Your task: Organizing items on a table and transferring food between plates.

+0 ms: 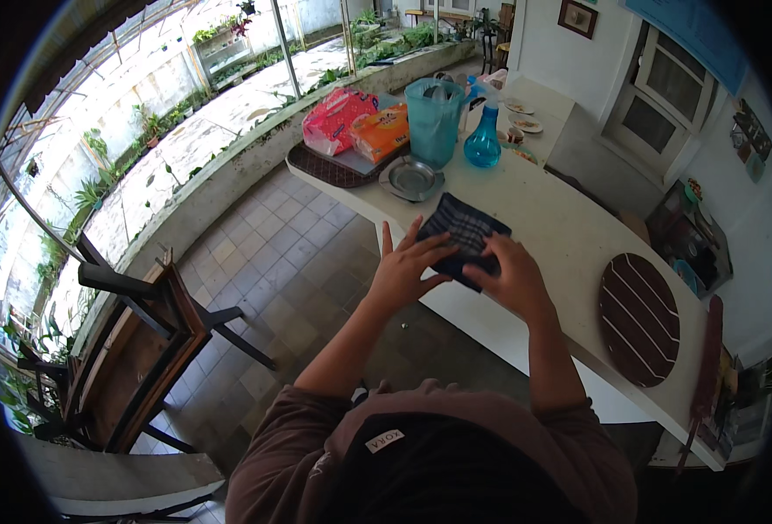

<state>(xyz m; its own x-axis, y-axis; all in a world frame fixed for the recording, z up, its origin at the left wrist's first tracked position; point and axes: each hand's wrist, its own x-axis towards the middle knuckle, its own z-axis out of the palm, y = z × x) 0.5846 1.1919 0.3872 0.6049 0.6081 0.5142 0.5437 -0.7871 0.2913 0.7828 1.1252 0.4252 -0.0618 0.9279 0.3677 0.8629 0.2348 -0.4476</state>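
A dark plaid cloth (466, 229), folded into a roughly square shape, lies at the near edge of the white counter (536, 209). My left hand (407, 267) rests at its left side, fingers spread, with the fingertips on the cloth. From the right, my right hand (509, 274) touches the cloth's right edge with thumb and fingers apart. Whether either hand pinches the fabric is not plain. Just beyond the cloth sit a round metal dish (412, 180) and a blue spray bottle (483, 141).
A teal container (433, 124) with utensils stands behind the dish, beside an orange packet (381, 133) and a pink packet (339, 121) on a tray. A striped oval mat (639, 319) lies to the right. Dark wooden chairs (137, 367) stand at the left.
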